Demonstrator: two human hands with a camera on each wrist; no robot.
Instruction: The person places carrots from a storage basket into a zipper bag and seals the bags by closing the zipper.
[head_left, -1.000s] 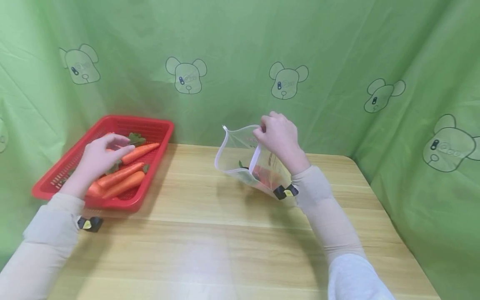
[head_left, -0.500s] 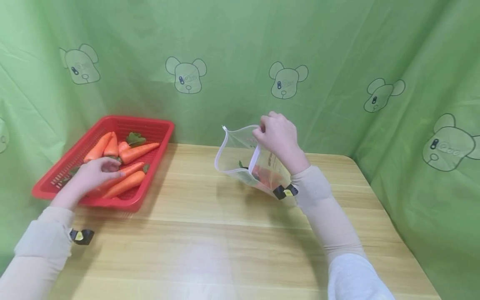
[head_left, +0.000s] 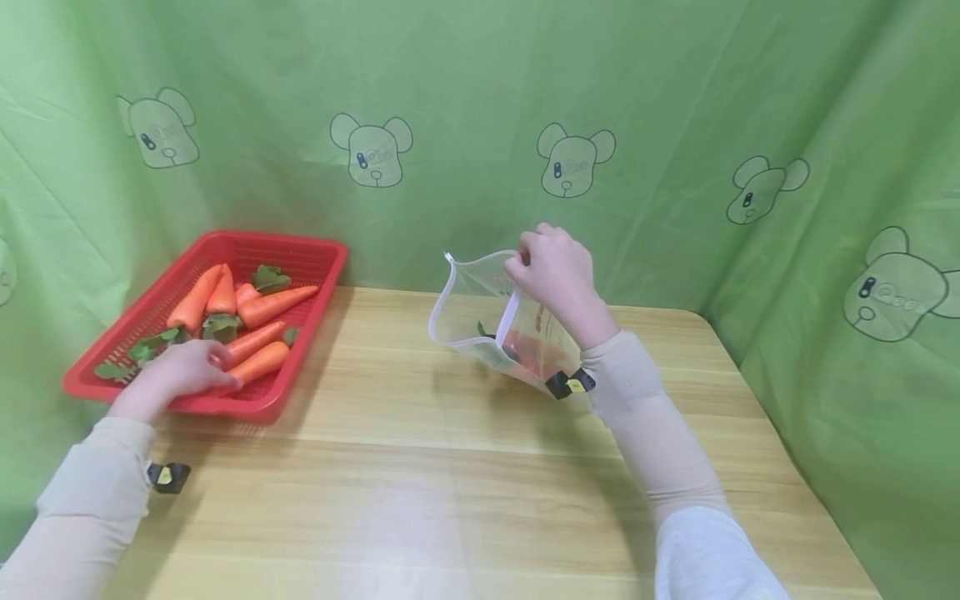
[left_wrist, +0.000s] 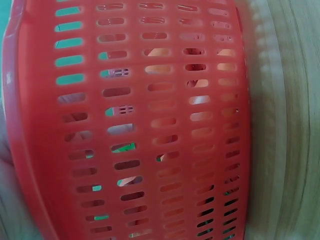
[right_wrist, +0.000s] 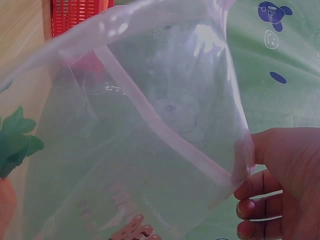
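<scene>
A red slotted basket (head_left: 315, 250) at the table's left holds several orange carrots with green leaves. My left hand (head_left: 213, 375) reaches into its near end, fingers curled round the thick end of a carrot (head_left: 258, 363). The left wrist view shows only the basket's outer wall (left_wrist: 150, 125). My right hand (head_left: 525, 262) pinches the rim of a clear zip bag (head_left: 472, 304) and holds it up with its mouth open to the left. One carrot (head_left: 532, 354) lies in the bag's bottom. In the right wrist view my fingers (right_wrist: 255, 197) hold the bag's edge (right_wrist: 165, 130), with carrot leaf (right_wrist: 15, 140) at left.
The wooden table (head_left: 450, 483) runs wide between the basket and the bag and toward me. Green cloth with bear prints (head_left: 570, 162) hangs behind and along both sides. The table's right edge (head_left: 780, 450) lies near the cloth.
My left hand has drawn back from the basket's middle to its near end and curled onto a carrot. The right hand and the bag have stayed still.
</scene>
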